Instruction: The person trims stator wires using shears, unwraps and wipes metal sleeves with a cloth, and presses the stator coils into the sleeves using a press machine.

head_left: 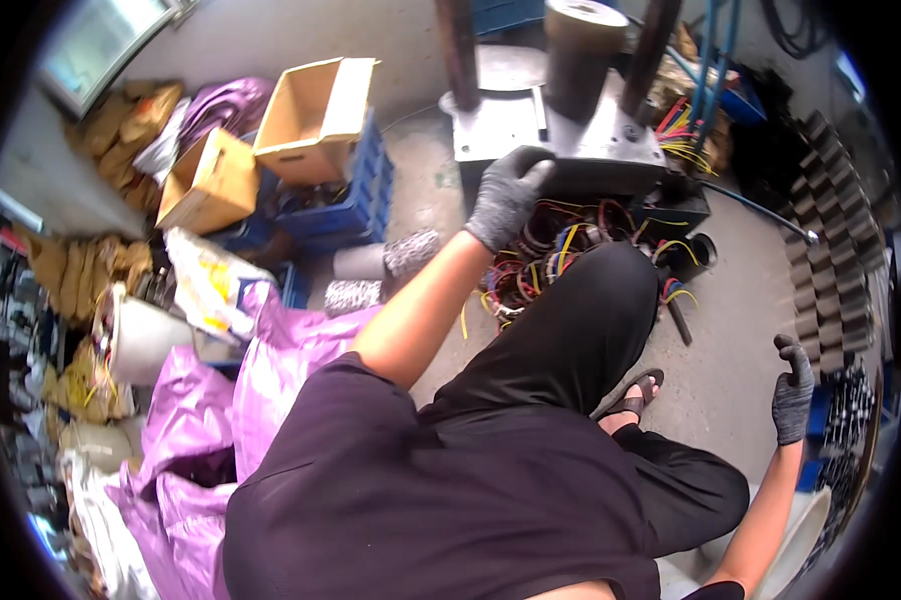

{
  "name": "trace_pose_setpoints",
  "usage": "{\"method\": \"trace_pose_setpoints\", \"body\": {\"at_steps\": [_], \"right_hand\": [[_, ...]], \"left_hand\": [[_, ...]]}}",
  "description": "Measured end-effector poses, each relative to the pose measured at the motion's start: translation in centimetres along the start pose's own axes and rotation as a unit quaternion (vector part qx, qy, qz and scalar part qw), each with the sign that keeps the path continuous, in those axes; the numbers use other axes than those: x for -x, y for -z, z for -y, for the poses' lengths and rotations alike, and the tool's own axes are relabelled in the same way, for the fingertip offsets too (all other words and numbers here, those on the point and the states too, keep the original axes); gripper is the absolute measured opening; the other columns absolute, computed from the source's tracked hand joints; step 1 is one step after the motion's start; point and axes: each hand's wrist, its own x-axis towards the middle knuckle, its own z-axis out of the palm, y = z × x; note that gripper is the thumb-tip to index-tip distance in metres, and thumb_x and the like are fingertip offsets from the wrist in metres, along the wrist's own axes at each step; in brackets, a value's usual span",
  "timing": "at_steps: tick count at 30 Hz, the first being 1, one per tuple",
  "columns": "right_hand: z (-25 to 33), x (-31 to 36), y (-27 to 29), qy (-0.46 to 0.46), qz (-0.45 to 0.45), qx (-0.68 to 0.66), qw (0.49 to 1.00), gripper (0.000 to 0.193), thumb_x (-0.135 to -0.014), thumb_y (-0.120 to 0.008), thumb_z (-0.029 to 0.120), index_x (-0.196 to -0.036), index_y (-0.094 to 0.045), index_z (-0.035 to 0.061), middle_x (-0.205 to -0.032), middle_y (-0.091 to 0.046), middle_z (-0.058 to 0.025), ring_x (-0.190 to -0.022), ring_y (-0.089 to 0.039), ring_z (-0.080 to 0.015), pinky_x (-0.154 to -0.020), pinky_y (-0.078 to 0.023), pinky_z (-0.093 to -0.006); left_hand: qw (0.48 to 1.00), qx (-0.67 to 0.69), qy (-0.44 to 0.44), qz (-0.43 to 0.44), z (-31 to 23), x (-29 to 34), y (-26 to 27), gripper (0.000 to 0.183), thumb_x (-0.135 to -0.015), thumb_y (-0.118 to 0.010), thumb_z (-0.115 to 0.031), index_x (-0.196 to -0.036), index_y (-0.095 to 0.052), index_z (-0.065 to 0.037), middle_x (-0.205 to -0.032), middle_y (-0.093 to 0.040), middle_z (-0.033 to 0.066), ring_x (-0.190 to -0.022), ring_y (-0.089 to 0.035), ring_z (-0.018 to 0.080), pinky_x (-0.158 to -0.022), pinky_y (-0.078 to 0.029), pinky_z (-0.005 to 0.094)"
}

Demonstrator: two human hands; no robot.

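Note:
My left hand (509,196), in a grey glove, is at the front edge of the metal press base (611,135), its fingers loosely bent and apart. Nothing shows in it; whether it touches the plate I cannot tell. Just below that edge lies a heap of ring-shaped wound coils (516,285) with coloured leads, partly hidden by my knee. My right hand (793,392), gloved the same way, is held out at the far right with thumb and fingers apart and nothing visible in it. It is nearest to the stacked grey metal parts (836,270).
A thick cylinder (578,65) stands on the base between dark posts. Cardboard boxes (306,115) sit on blue crates (371,190) at the left, beside patterned cylinders (411,252). Purple sacks (291,345) lie near my left side. A dark rod (679,322) lies on the floor.

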Motion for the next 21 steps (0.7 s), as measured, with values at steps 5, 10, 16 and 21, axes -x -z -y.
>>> {"method": "trace_pose_setpoints", "body": {"at_steps": [5,10,16,21], "right_hand": [[-3.4,-5.3,-6.5,-0.028,0.149,-0.075,0.986,0.037,-0.080,-0.049,-0.018,-0.110,-0.061,-0.0006,-0.114,-0.069,-0.0118,-0.114,-0.064,-0.0217,-0.104,-0.047,-0.0337],[-9.7,-5.6,-8.1,-0.238,0.219,-0.179,0.929,0.035,-0.087,-0.061,-0.007,-0.121,-0.063,0.0016,-0.112,-0.067,-0.0074,-0.094,-0.065,-0.0169,-0.081,-0.058,-0.0327],[-6.9,-4.5,-8.3,-0.370,0.253,-0.191,0.873,0.037,-0.091,-0.067,0.016,-0.126,-0.060,0.0060,-0.120,-0.064,-0.0105,-0.085,-0.070,-0.0209,-0.059,-0.061,-0.0351],[-7.1,0.1,-7.1,-0.442,0.227,-0.213,0.841,0.034,-0.094,-0.067,0.023,-0.122,-0.059,0.0050,-0.110,-0.068,-0.0124,-0.081,-0.071,-0.0233,-0.061,-0.061,-0.0373]], "left_hand": [[0.975,-0.112,0.181,-0.069,12.9,6.5,11.2,0.026,-0.100,-0.063,-0.020,-0.117,-0.070,-0.002,-0.090,-0.072,0.0062,-0.076,-0.066,0.0129,-0.069,-0.053,0.0276],[0.913,-0.095,0.372,-0.137,23.9,17.0,14.8,0.033,-0.093,-0.065,-0.027,-0.110,-0.072,-0.001,-0.091,-0.074,0.0156,-0.076,-0.071,0.0222,-0.074,-0.056,0.0342],[0.861,-0.303,0.387,-0.129,31.0,23.7,14.6,0.039,-0.090,-0.068,-0.030,-0.119,-0.069,-0.003,-0.111,-0.073,0.0203,-0.103,-0.069,0.0331,-0.091,-0.054,0.0408],[0.799,-0.501,0.332,0.016,29.2,16.7,12.0,0.049,-0.083,-0.067,-0.020,-0.131,-0.062,-0.012,-0.132,-0.060,0.0194,-0.123,-0.059,0.0373,-0.105,-0.048,0.0464]]}}
